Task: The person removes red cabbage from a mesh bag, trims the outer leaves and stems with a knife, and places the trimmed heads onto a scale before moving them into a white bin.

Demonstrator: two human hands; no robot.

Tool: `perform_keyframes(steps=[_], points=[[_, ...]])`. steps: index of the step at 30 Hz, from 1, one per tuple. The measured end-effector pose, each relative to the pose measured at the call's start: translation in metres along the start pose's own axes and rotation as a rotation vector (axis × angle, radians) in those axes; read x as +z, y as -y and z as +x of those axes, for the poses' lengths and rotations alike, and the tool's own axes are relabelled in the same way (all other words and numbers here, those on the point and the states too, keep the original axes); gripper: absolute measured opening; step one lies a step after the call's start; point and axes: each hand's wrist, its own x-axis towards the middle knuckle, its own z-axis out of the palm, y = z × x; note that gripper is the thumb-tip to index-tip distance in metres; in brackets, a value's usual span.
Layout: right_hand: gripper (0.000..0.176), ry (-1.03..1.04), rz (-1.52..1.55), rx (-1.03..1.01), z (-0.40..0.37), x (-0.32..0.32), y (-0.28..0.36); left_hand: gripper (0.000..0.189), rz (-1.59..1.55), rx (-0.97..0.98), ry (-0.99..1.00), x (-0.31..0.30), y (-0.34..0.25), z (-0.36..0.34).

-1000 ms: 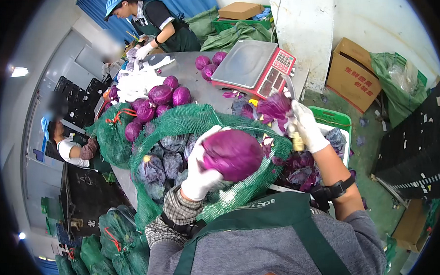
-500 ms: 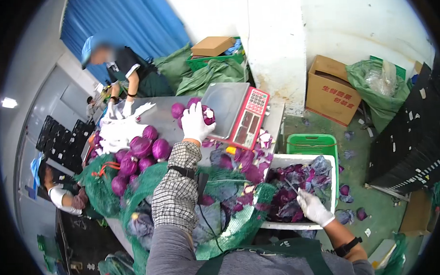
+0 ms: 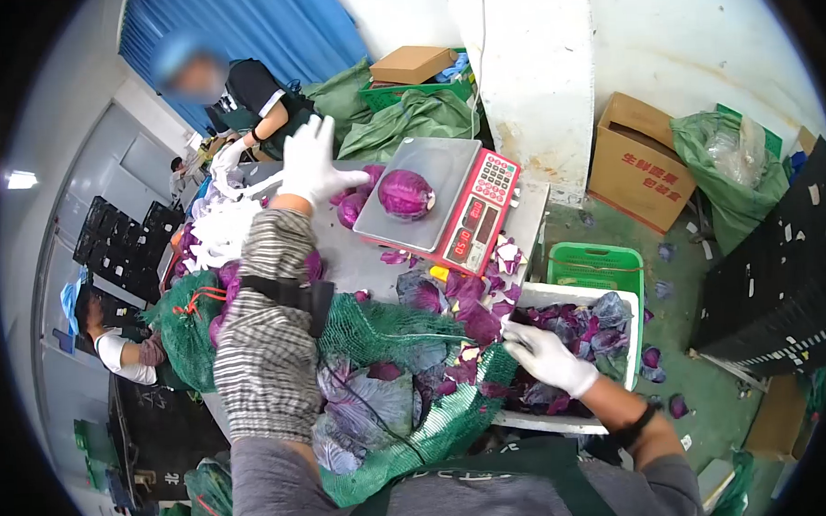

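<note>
Purple cabbage [image 3: 406, 194], one, is rested on the scale [image 3: 475, 224], inside the edges of its plate [image 3: 446, 161]. Left of the scale, the left hand [image 3: 314, 166] is spread wide, nothing held. Nearer than the scale, the right hand [image 3: 548, 358] is half curled by one bin [image 3: 573, 293]; any grip cannot be told. Grey tabletop [image 3: 354, 271] is exposed between scale and net [image 3: 388, 336]; one carton [image 3: 642, 168] is seen right of the scale.

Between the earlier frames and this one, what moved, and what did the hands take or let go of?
The red cabbage, earlier in the left hand, went forward from above the green net bag onto the scale. The left hand has let go and moved left, open. The right hand has shifted left over the white box. Scale, bag and box stayed put.
</note>
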Motion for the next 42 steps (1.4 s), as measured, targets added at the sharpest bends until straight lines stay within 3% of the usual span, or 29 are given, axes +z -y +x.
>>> perform_keyframes(steps=[1,4,9,10,13,19,21,24,27,29,31,35,37,39,41,42], points=[[0.043,0.074,-0.226,-0.180,0.051,0.016,0.009,0.109,-0.001,0.050,-0.002,-0.009,0.012,0.002],[0.046,0.180,-0.299,-0.312,0.130,0.073,-0.003,0.103,0.020,0.112,-0.037,-0.012,0.013,0.003],[0.050,0.501,-0.471,0.111,0.163,0.102,-0.003,0.105,0.002,0.220,0.096,-0.001,-0.010,0.009],[0.052,0.372,-0.485,-0.020,0.150,0.100,-0.010,0.106,-0.009,0.225,0.138,0.004,-0.013,0.011],[0.052,0.529,-0.443,0.125,0.116,0.066,-0.008,0.107,-0.025,0.267,0.213,0.023,-0.021,0.015],[0.044,0.290,-0.448,0.008,0.019,0.010,-0.025,0.107,-0.071,0.265,0.306,0.057,-0.027,0.023],[0.040,0.161,-0.421,0.262,-0.008,-0.023,-0.017,0.106,-0.085,0.281,0.310,0.061,-0.024,0.021],[0.035,-0.040,-0.077,0.661,-0.026,-0.043,-0.001,0.108,-0.131,0.284,0.309,0.079,-0.015,0.017],[0.033,-0.123,0.112,0.490,-0.021,-0.022,-0.006,0.112,-0.255,0.327,0.301,0.096,-0.015,0.015],[0.030,-0.098,0.224,0.483,-0.006,-0.004,0.004,0.111,-0.323,0.410,0.291,0.105,-0.021,0.014],[0.028,-0.027,0.217,0.436,0.007,0.014,-0.001,0.112,-0.276,0.382,0.425,0.094,-0.037,0.009],[0.028,0.058,0.281,0.441,0.028,0.047,0.006,0.109,-0.401,0.193,0.284,0.150,-0.050,-0.011],[0.029,0.077,0.317,0.379,0.040,0.063,0.002,0.103,-0.432,0.104,0.370,0.137,-0.050,-0.013],[0.030,0.108,0.284,0.437,0.049,0.062,0.004,0.097,-0.515,0.061,0.339,0.140,-0.042,-0.014],[0.031,0.115,0.323,0.555,0.060,0.064,-0.001,0.092,-0.752,-0.127,0.168,0.169,-0.017,-0.016],[0.030,0.046,0.293,0.380,0.057,0.074,-0.038,0.094,-0.794,-0.244,0.124,0.173,-0.004,-0.013]])
